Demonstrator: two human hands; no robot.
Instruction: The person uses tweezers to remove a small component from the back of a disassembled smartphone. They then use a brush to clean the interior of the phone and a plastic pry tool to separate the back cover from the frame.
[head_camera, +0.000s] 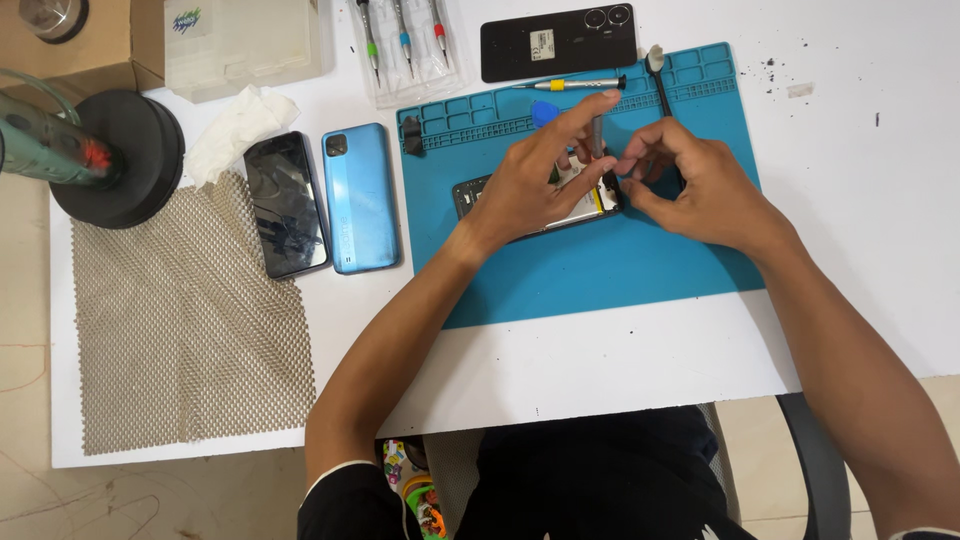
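Nearest, both forearms reach up over the white table edge onto a blue work mat. The left hand lies flat-ish on an opened phone at the mat's middle, forefinger stretched out. The right hand is curled, fingertips pinching a slim grey tool upright over the phone. Left of the mat lie a blue phone and a dark phone, then a beige mesh sheet with bare table below. Farther off, a black back cover and a clear screwdriver case.
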